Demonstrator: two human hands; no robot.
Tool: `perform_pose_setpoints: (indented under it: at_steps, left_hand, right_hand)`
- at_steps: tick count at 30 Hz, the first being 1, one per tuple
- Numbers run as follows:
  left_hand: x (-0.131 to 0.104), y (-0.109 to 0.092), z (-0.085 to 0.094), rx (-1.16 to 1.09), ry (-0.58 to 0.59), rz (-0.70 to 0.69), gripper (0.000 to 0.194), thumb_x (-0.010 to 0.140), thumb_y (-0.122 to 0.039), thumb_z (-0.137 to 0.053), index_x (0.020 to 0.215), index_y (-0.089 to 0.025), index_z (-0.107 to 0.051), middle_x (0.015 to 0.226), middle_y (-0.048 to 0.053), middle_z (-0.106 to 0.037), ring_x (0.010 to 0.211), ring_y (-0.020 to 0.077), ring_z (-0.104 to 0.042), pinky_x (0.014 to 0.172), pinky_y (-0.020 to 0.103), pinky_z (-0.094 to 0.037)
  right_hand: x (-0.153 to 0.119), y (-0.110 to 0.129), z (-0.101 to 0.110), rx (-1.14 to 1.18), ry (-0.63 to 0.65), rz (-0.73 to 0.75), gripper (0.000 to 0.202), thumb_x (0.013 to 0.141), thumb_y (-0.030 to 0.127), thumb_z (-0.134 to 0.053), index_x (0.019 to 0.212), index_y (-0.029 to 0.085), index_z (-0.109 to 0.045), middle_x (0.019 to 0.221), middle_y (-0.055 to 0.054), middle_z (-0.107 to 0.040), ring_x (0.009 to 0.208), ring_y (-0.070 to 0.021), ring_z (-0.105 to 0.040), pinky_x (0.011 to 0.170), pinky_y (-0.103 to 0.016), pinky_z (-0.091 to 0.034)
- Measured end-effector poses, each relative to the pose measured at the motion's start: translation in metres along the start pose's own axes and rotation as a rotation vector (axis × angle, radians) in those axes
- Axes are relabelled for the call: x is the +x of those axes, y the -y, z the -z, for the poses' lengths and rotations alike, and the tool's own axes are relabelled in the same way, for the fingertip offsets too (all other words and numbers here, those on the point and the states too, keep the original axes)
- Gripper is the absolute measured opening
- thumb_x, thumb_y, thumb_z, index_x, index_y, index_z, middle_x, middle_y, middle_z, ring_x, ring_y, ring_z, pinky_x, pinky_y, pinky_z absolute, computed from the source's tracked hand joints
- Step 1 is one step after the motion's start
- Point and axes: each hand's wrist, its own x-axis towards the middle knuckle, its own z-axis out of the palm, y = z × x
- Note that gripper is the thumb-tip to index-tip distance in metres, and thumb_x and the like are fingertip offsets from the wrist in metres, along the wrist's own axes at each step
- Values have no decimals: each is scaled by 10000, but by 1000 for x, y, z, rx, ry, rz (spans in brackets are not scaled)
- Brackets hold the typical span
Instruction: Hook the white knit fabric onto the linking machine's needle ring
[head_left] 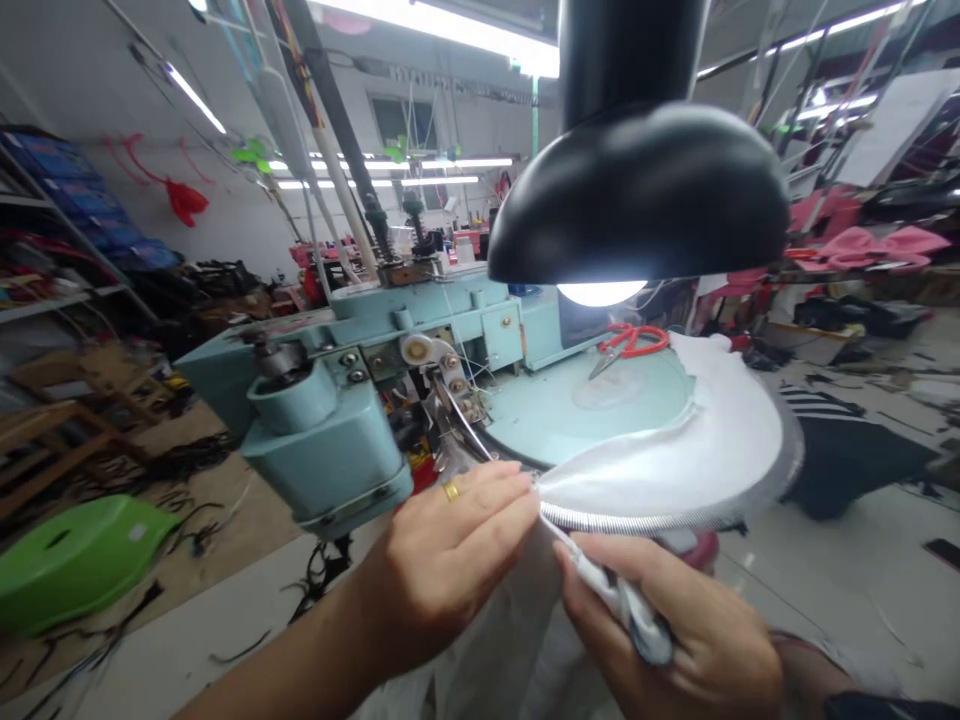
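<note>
A round, pale green linking machine point(525, 405) with a toothed ring point(645, 522) stands in front of me. White knit fabric point(720, 420) hangs over the right side of its dial and runs along the teeth. My left hand point(457, 545), a ring on one finger, reaches to the near edge of the dial, its fingertips pressed together on the fabric at the teeth. Just right of it, my right hand point(667, 620) is closed around a gathered roll of the white fabric, thumb and forefinger near the ring. More white cloth falls below both hands.
Red-handled scissors point(634, 340) lie on the dial. A black lamp point(637, 200) hangs low over it. The machine head point(322, 440) stands at left, a green plastic stool point(75, 565) on the floor beyond. Dark cloth point(855, 455) and scraps lie at right.
</note>
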Motion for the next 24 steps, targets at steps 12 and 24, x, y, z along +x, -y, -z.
perform_pose_setpoints:
  at_steps: [12, 24]
  left_hand:
    - [3, -4, -3, 108, -37, -79, 261, 875, -122, -641, 1126, -70, -691, 1148, 148, -731, 1139, 265, -668, 975, 371, -584]
    - [9, -3, -5, 115, -46, -154, 259, 934, -130, -528, 1128, -56, -682, 1118, 166, -737, 1087, 273, -693, 910, 393, -614]
  right_hand:
    - [2, -3, 4, -1, 4, 36, 44, 838, 195, -676, 849, 212, -714, 682, 36, -753, 525, -107, -695, 553, -178, -528]
    - [3, -4, 8, -1, -13, 28, 80, 825, 173, -656, 822, 219, -721, 650, 37, -737, 509, -112, -684, 555, -187, -530]
